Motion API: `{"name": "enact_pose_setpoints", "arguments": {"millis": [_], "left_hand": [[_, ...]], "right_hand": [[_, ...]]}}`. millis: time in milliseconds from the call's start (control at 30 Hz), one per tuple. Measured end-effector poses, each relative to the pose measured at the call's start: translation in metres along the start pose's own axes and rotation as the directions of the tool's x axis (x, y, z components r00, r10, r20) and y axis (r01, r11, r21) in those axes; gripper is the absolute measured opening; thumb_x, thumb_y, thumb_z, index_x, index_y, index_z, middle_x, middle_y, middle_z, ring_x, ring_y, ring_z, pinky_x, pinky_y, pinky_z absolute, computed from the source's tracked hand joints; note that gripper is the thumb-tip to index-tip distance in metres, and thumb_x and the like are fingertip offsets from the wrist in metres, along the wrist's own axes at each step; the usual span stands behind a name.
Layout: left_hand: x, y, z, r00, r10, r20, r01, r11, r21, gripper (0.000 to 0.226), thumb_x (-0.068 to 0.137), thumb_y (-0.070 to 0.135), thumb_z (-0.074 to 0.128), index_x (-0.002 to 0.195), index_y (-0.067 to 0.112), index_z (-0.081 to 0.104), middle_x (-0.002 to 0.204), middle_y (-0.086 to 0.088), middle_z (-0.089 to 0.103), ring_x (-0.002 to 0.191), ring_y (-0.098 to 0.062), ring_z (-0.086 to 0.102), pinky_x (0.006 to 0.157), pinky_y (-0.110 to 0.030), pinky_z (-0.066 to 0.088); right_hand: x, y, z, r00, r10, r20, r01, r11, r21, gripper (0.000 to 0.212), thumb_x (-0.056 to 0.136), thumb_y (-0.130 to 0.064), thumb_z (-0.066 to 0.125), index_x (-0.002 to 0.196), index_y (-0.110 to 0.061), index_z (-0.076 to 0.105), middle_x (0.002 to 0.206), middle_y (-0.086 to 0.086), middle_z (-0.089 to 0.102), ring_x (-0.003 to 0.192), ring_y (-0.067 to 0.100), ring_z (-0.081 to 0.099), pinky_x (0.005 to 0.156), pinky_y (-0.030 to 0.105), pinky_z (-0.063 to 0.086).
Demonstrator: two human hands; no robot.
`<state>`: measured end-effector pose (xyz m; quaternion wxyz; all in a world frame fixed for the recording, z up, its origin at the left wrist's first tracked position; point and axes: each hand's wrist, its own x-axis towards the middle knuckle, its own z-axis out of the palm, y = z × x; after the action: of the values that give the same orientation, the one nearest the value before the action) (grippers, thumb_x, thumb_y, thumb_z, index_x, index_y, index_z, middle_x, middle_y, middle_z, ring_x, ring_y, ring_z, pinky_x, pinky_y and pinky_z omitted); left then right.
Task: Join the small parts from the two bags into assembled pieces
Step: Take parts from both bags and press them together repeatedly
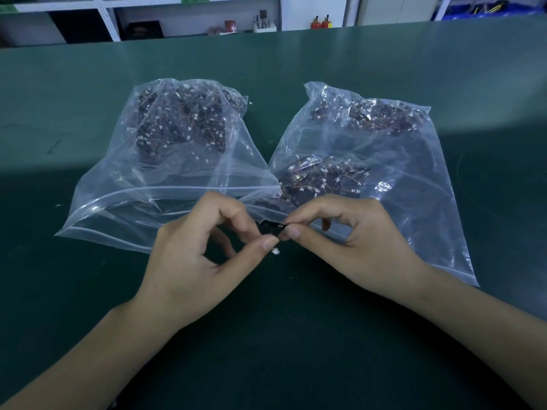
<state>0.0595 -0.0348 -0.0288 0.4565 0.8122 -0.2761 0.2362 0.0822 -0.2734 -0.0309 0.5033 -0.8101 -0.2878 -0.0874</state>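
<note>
Both hands meet just in front of the two bags, pinching one small black part [271, 227] between them: the left hand [204, 255] holds it with thumb and forefinger from below and the left, and the right hand [349, 232] nips its other end the same way, the remaining fingers curled loosely. A tiny white connector [275, 251] shows just under the left thumb tip, whether attached by a wire or loose I cannot tell. The left bag [165, 173] and the right bag [370, 161] lie open-mouthed toward the person on the green bench [296, 335], each heaped with dark pieces, thin wires and white plugs. The part looks very light and rigid, small enough to slip or flick away from the fingertips, so it likely wants holding by its hard edges and not by any wire (those thin leads look easy to kink or pull out). The plastic of the bags is soft and slick, and the tangled contents may drag neighbours along when one piece is lifted out.
</note>
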Motion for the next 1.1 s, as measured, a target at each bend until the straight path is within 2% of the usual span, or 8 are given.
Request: {"name": "enact_pose_setpoints", "arguments": {"millis": [67,133,233,333,567,733,867,1100], "left_hand": [[0.0008,-0.0008,0.0009,1.0,-0.017,-0.016,0.017,1.0,0.003,0.023,0.092,0.033,0.078,0.106,0.03,0.059,0.091,0.016,0.072,0.083,-0.01,0.075,0.063,-0.025,0.057],[0.0022,-0.0028,0.0012,1.0,0.023,0.008,-0.024,0.999,0.031,0.015,0.093,0.027,0.079,0.105,0.024,0.07,0.09,0.015,0.072,0.084,-0.009,0.073,0.065,-0.026,0.056],[0.0035,-0.0056,0.0012,0.997,0.071,0.018,-0.072,0.994,0.082,0.006,0.093,0.019,0.081,0.094,0.015,0.077,0.091,0.01,0.072,0.083,-0.011,0.071,0.065,-0.027,0.053],[0.0036,-0.0055,0.0005,0.997,0.072,0.005,-0.072,0.993,0.095,0.008,0.093,0.02,0.081,0.093,0.012,0.078,0.093,0.008,0.072,0.086,-0.012,0.071,0.066,-0.027,0.054],[0.0028,-0.0004,-0.0001,0.992,0.123,-0.009,-0.122,0.989,0.081,0.007,0.094,0.018,0.08,0.093,0.012,0.077,0.094,0.007,0.071,0.084,-0.009,0.069,0.067,-0.023,0.052],[0.003,0.0017,0.0008,0.994,0.101,-0.052,-0.098,0.993,0.061,0.013,0.091,0.022,0.081,0.097,0.013,0.073,0.094,0.006,0.072,0.087,-0.006,0.07,0.066,-0.024,0.054],[0.0029,-0.0007,-0.0008,0.994,0.105,-0.017,-0.103,0.991,0.083,0.013,0.092,0.018,0.081,0.089,0.007,0.075,0.092,0.002,0.071,0.087,-0.008,0.069,0.066,-0.023,0.052],[0.0028,0.0006,0.0013,0.993,0.117,-0.001,-0.116,0.989,0.088,0.015,0.095,0.018,0.077,0.088,0.006,0.073,0.091,0.002,0.069,0.087,-0.011,0.067,0.066,-0.021,0.052]], "right_hand": [[0.0005,0.0002,0.0004,0.995,-0.096,-0.014,0.093,0.988,-0.126,0.003,0.095,-0.019,0.079,0.097,-0.019,0.082,0.09,-0.016,0.077,0.088,0.009,0.072,0.081,0.031,0.054],[0.0008,-0.0005,0.0026,0.98,-0.195,-0.033,0.183,0.958,-0.219,0.004,0.094,-0.016,0.081,0.096,-0.018,0.083,0.088,-0.015,0.077,0.083,0.004,0.069,0.084,0.022,0.051],[0.0013,-0.0014,0.0033,0.963,-0.255,-0.088,0.227,0.942,-0.247,0.004,0.093,-0.017,0.082,0.097,-0.017,0.083,0.088,-0.013,0.078,0.083,0.005,0.069,0.084,0.027,0.053],[0.0015,-0.0028,0.0021,0.961,-0.252,-0.114,0.221,0.948,-0.231,0.008,0.09,-0.02,0.084,0.097,-0.016,0.083,0.09,-0.012,0.078,0.084,0.008,0.071,0.084,0.031,0.055],[-0.0011,-0.0077,0.0033,0.97,-0.191,-0.152,0.171,0.977,-0.13,0.009,0.086,-0.022,0.086,0.089,-0.016,0.08,0.086,-0.012,0.076,0.086,0.009,0.068,0.083,0.014,0.044],[-0.0015,-0.0073,0.0033,0.968,-0.202,-0.146,0.183,0.974,-0.132,0.008,0.087,-0.022,0.085,0.089,-0.018,0.078,0.086,-0.012,0.075,0.085,0.009,0.066,0.082,0.014,0.044],[-0.0015,-0.0073,0.0037,0.967,-0.211,-0.145,0.191,0.972,-0.138,0.009,0.088,-0.024,0.084,0.089,-0.016,0.078,0.086,-0.01,0.075,0.085,0.009,0.066,0.083,0.014,0.043],[-0.0012,-0.007,0.0032,0.963,-0.227,-0.144,0.206,0.967,-0.152,0.011,0.089,-0.024,0.083,0.091,-0.014,0.078,0.088,-0.007,0.075,0.086,0.012,0.066,0.084,0.018,0.044]]}}
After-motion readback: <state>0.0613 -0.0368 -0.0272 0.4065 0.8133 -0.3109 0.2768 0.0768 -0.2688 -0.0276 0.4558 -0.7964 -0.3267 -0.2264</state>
